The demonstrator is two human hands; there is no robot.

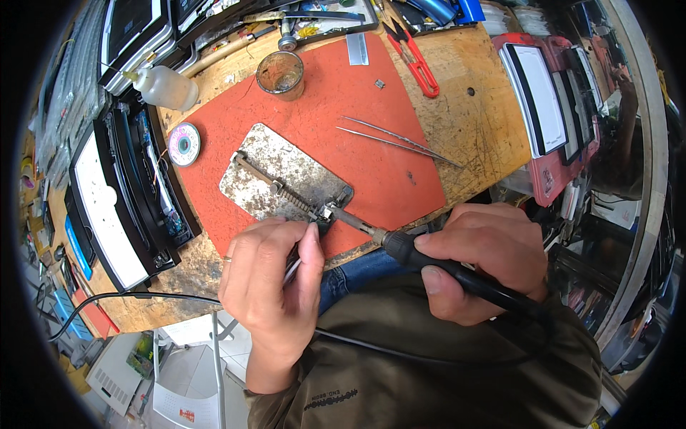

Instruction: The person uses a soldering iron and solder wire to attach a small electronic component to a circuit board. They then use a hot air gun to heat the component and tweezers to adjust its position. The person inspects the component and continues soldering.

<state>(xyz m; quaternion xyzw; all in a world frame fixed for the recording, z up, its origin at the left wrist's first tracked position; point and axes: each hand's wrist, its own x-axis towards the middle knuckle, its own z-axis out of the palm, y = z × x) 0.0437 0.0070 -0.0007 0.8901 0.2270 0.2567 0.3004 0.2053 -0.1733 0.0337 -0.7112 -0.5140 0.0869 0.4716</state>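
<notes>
My right hand [493, 261] is wrapped round the black handle of a soldering iron [464, 279]. Its metal tip points left and down to a small metal piece at the near corner of a stained metal plate clamp [264, 154]. A spring-loaded bar [261, 174] runs across that plate. My left hand [268, 286] is closed in a pinch beside the same corner, its fingertips close to the iron's tip. Between thumb and fingers shows part of a thin shiny metal tool [291, 270], mostly hidden by the hand.
Under the plate lies a red mat [389, 164] on a wooden bench. Around it are tweezers [400, 141], a small glass cup [280, 75], a solder-wick spool [184, 144], a squeeze bottle [166, 87] and red snips [413, 61]. The iron's black cable [421, 363] crosses my lap.
</notes>
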